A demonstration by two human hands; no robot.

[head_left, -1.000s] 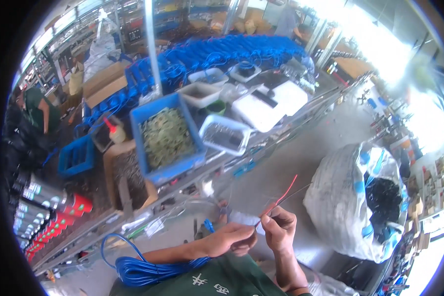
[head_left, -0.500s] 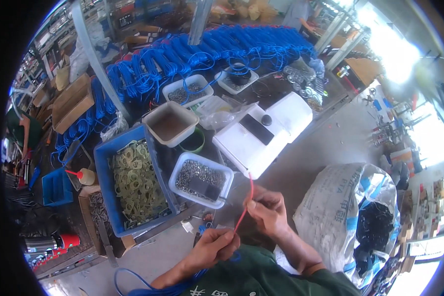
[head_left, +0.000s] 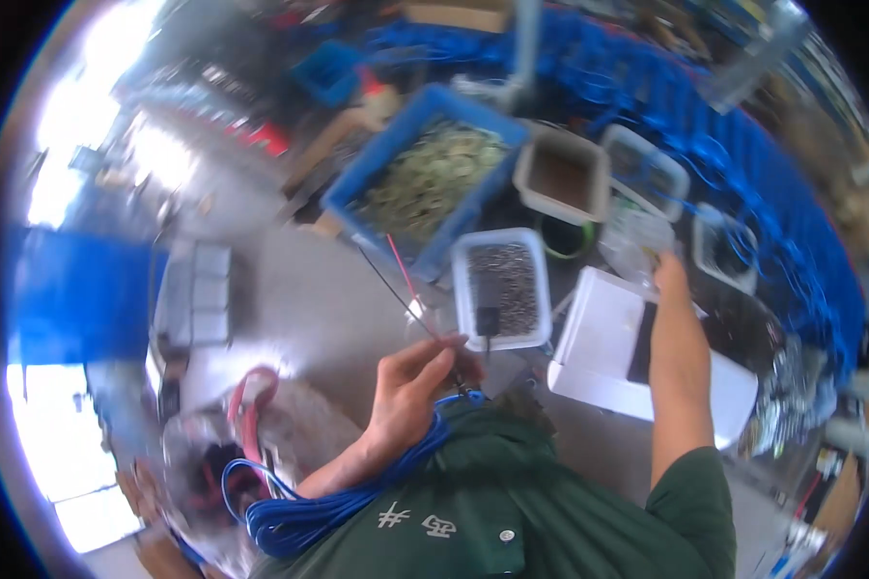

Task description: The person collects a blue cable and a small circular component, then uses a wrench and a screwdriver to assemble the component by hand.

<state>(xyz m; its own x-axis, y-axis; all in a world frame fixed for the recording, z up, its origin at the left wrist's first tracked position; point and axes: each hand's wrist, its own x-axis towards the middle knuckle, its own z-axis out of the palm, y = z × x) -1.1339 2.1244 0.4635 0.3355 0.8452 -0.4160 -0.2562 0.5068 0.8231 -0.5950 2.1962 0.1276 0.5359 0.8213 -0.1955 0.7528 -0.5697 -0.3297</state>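
My left hand (head_left: 410,386) is closed in front of my body, gripping a blue cable by its end. From its fingers stick out a thin red wire (head_left: 402,266) and a black wire (head_left: 388,278), spread apart. A loose coil of the blue cable (head_left: 333,516) hangs around my left forearm. My right arm stretches over a white box-shaped device (head_left: 594,338) with a dark panel. At its far side my right hand (head_left: 666,270) is at a clear plastic bag (head_left: 637,241); its fingers are small and blurred, so their grip does not show.
A white tub of small metal parts (head_left: 543,289) stands left of the device. Beyond it are a blue bin (head_left: 342,198) of flat metal pieces and a beige tub (head_left: 601,193). Bundled blue cables (head_left: 772,203) line the far right. A red-handled bag (head_left: 309,425) is at lower left.
The view has swung to the left. My right hand has left the red wire and reached out to the plastic bag. My left hand keeps hold of the cable, and a black wire now shows.
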